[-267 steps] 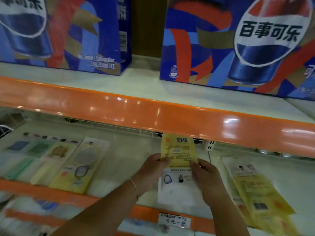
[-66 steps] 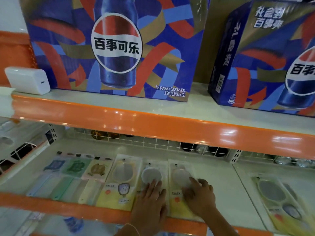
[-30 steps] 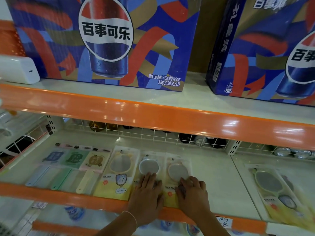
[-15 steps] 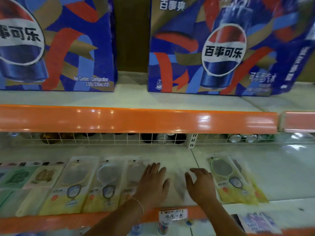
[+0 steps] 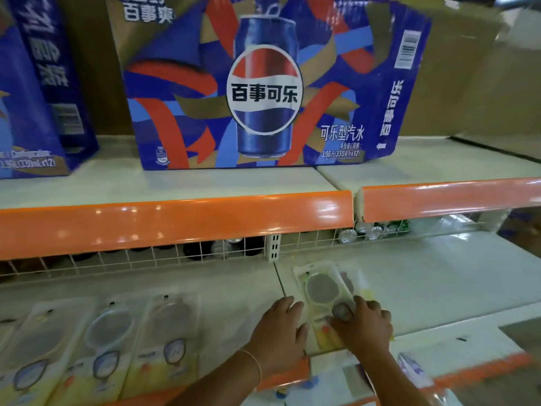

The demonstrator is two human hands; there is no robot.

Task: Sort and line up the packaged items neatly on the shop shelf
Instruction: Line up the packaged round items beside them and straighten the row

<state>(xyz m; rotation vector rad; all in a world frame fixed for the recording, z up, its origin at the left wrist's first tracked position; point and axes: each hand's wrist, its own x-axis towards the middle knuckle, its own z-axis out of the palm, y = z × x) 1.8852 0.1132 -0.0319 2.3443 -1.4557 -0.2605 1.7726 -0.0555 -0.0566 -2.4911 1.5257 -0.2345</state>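
1. Far to the left of both hands, three flat clear packets point(image 5: 102, 344) lie side by side on the lower shelf point(image 5: 439, 288), each showing a round mirror-like disc above a yellow printed card; motion blur hides the finer print.
2. The left hand point(image 5: 278, 332) rests palm down on the bare shelf just left of the last packet, fingers straight and spread, gripping nothing. A thin bangle point(image 5: 253, 361) circles its wrist.
3. Between the two hands lies a stack of similar packets point(image 5: 322, 291), tilted slightly, the upper end pointing away from the person. The top one is clear plastic with a dark hanging hole at the far end, a large grey-brown oval disc, a smaller round disc below it and a yellow card at the near end. At least one more packet peeks out from under its right edge.
4. The right hand point(image 5: 366, 326) lies on the near right part of that stack, fingers bent over the small disc and the yellow card; whether it pinches the packet or only presses it, I cannot tell.
5. Beyond the hands, a white wire grille point(image 5: 146, 259) backs the shelf, under an orange shelf edge point(image 5: 175, 224).
6. Above both hands stands a blue Pepsi can carton point(image 5: 263, 83), with another carton point(image 5: 35, 98) further left.
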